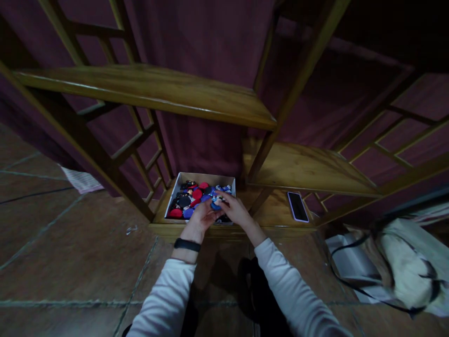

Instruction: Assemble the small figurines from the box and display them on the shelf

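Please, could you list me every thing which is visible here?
wooden shelf unit: one, brown, centre
curtain: count unclear, purple, behind shelves
box: one, white, bottom shelf, left
small pieces: many, red, blue, black, inside box
phone: one, dark, lilac edge, bottom shelf, right
bags: count unclear, cream and grey, right
sheet: one, whitish, left
cable: one, dark, left
floor tiles: several, brown, below
wristband: one, black, left wrist
sleeves: two, white, bottom
left hand: one, over box
right hand: one, over box
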Demonstrator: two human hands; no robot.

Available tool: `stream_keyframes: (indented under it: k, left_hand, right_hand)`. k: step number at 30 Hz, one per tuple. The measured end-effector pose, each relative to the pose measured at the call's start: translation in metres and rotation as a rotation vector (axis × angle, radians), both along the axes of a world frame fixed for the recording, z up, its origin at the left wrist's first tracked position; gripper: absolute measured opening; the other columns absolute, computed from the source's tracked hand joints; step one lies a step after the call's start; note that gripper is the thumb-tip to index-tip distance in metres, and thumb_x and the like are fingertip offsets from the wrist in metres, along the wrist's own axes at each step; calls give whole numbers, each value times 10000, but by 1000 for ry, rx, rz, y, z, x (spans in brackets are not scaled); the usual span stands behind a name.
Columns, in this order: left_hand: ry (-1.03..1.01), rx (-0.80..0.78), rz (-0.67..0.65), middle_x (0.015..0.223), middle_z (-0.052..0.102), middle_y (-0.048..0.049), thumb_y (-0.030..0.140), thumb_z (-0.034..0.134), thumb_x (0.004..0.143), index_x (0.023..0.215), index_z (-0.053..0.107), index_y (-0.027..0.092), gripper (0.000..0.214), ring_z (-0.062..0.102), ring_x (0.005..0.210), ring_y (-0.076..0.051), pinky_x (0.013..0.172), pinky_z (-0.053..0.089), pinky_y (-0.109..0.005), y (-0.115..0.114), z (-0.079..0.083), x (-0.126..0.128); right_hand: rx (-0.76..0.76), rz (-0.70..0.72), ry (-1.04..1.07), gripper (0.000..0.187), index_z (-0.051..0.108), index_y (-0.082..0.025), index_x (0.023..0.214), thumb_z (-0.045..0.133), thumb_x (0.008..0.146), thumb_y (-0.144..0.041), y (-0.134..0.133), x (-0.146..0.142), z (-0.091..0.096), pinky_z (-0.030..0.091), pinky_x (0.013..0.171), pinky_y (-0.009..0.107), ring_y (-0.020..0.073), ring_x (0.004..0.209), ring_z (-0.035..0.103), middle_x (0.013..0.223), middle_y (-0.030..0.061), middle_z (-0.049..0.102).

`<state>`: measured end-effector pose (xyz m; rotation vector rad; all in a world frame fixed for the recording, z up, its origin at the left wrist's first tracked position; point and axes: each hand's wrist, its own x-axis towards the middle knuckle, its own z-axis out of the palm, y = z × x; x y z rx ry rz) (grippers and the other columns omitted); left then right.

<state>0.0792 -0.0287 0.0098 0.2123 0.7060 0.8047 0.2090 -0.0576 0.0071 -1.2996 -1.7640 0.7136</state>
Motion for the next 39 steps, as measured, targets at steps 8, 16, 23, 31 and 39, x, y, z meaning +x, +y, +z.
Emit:
stream_keyframes:
  k: [8,16,23,31,39]
  left_hand:
    - [-33,-25,58,677,613,-41,168,338,902,863,570,127,239,594,573,-116,606,527,-258,-27,12,9]
    - [107,39,-101,713,619,-49,288,486,865,841,588,138,184,601,629,-134,597,519,-263,-74,30,11]
    - [141,60,-127,766,632,-68,214,557,827,832,592,126,95,608,637,-130,573,520,-256,-123,34,39]
    - [140,128,-223,730,653,-86,158,637,760,768,591,104,71,626,647,-155,607,538,-293,-167,75,79]
    - [182,252,-271,736,657,-89,213,605,790,803,596,105,109,633,634,-152,624,545,-308,-203,81,98]
  right_hand:
    - [-48,-77,169,329,582,-258,1106,572,780,-297,-23,2,8,447,872,323,178,955,596,1063,4,643]
    - [-68,-104,370,348,604,-255,1098,599,764,-351,-75,18,11,463,858,326,188,963,597,1071,12,646]
    - [28,-233,301,312,620,-227,1037,614,756,-362,-139,43,26,455,847,307,170,919,592,1008,31,648]
    - [56,-334,282,245,661,-196,902,600,768,-391,-193,86,52,457,750,292,166,798,585,865,34,653]
    - [24,-322,439,280,666,-200,924,618,739,-405,-235,101,59,441,822,323,177,850,592,915,28,669]
